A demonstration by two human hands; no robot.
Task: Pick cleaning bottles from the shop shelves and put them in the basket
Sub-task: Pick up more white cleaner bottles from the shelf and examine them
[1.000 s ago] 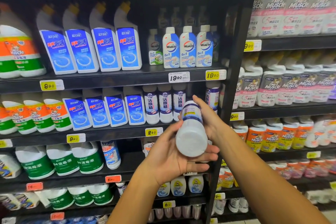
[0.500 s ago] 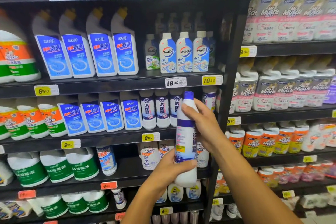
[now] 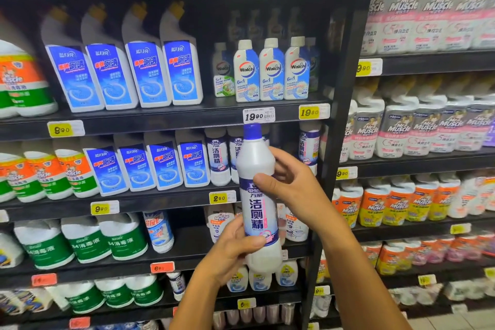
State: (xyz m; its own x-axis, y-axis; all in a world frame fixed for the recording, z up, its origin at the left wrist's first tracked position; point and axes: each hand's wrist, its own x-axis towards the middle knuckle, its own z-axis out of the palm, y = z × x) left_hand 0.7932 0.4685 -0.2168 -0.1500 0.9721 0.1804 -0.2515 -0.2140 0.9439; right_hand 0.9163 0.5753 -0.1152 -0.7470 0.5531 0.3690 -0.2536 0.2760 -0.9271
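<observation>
A tall white cleaning bottle (image 3: 258,195) with a purple cap and a purple-and-white label stands upright in front of the shelves, held in both hands. My left hand (image 3: 230,252) grips its lower part from the left, thumb across the label's foot. My right hand (image 3: 292,185) holds its upper body from the right, with the thumb on the label's top. More bottles of the same kind (image 3: 218,161) stand on the shelf behind. No basket is in view.
Black shop shelves (image 3: 160,120) carry rows of blue-label toilet cleaner (image 3: 112,75), Walch bottles (image 3: 272,72), green-label disinfectant jugs (image 3: 85,244) and Mr Muscle bottles (image 3: 396,201). A black upright post (image 3: 334,142) divides the two shelf bays.
The bottle went from lying with its base toward me to standing upright, label facing me. My left hand moved under its lower part and my right hand stayed on its upper part.
</observation>
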